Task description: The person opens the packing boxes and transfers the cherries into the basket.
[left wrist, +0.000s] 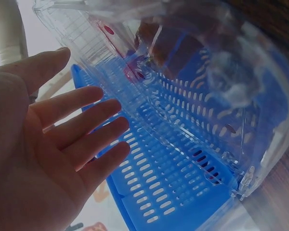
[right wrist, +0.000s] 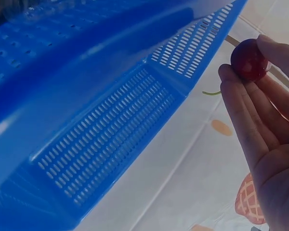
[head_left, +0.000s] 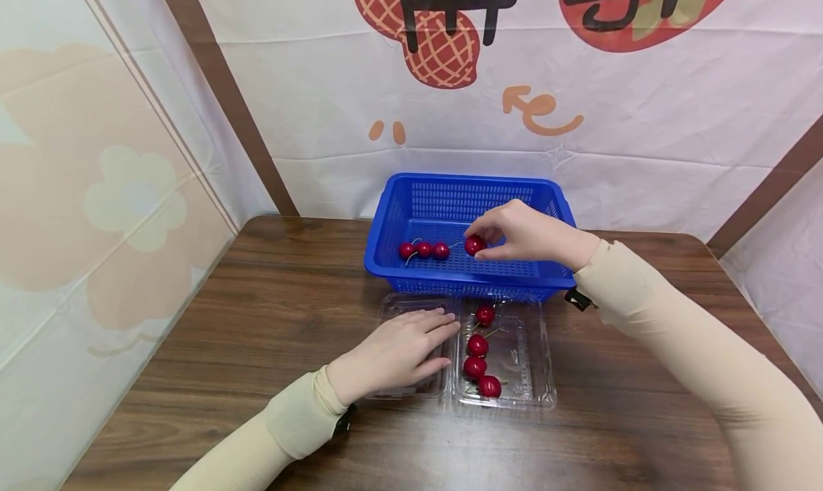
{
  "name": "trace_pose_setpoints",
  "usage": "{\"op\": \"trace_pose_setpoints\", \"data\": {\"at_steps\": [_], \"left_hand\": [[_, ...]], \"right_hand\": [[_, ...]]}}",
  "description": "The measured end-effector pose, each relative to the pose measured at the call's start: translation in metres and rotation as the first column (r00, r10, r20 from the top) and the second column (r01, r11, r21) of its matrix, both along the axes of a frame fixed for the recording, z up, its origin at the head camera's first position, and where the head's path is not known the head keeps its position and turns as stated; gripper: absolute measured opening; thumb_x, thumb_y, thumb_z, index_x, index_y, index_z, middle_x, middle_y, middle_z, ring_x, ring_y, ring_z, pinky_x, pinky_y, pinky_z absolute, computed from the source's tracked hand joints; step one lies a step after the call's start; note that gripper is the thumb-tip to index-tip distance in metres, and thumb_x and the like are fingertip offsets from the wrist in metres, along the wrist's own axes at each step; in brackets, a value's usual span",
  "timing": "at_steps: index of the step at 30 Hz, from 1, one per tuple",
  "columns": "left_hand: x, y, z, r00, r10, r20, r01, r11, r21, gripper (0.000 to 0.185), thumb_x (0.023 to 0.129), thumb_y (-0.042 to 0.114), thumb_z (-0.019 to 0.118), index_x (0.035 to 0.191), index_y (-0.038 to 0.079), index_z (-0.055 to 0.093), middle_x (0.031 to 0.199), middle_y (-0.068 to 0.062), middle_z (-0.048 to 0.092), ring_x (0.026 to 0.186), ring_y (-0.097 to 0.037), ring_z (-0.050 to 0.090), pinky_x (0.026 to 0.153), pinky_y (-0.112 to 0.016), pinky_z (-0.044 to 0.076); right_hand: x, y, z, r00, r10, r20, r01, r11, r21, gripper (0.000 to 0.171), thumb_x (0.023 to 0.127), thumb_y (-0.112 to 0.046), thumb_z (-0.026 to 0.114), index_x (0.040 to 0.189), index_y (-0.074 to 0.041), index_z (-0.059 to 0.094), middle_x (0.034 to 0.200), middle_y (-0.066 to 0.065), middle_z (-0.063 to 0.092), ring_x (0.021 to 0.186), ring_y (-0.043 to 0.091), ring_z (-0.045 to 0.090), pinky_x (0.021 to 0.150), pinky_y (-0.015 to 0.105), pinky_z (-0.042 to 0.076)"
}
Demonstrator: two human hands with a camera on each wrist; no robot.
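Pinching a cherry [head_left: 474,245] over the basket [head_left: 386,262] at centre frame, the right hand [head_left: 524,232] works; the left hand [head_left: 395,355] lies flat on the tray [head_left: 536,377]. Three cherries sit binned, four remain.

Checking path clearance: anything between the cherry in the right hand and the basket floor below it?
Nothing visible. The right hand pinches a cherry inside the blue basket, over bare mesh. Three other cherries lie to its left, apart from it. The left hand rests flat on the clear clamshell tray, outside the basket.
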State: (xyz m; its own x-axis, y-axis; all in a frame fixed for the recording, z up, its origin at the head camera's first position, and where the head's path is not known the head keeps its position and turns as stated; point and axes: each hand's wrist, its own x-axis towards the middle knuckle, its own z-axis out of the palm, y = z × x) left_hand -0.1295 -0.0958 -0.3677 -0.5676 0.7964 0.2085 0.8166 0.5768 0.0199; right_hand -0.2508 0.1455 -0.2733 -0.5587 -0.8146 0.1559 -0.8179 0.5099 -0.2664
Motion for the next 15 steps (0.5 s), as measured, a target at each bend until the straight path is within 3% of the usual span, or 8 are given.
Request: {"op": "trace_pose_setpoints", "data": {"at_steps": [15], "left_hand": [[0.001,-0.002,0.001,1.0,0.002,-0.016,-0.002,1.0,-0.007,0.05,0.092,0.04,0.059,0.13,0.009,0.057,0.133,-0.009,0.058,0.126,-0.024,0.053,0.106,-0.037,0.042]], "right_hand": [[-0.025,-0.02,-0.002,0.999,-0.007,0.042,0.005,0.998,0.065,0.031,0.082,-0.021,0.074,0.108,-0.005,0.069,0.095,0.007,0.073,0.082,0.016,0.07,0.076,0.032,0.058]]}}
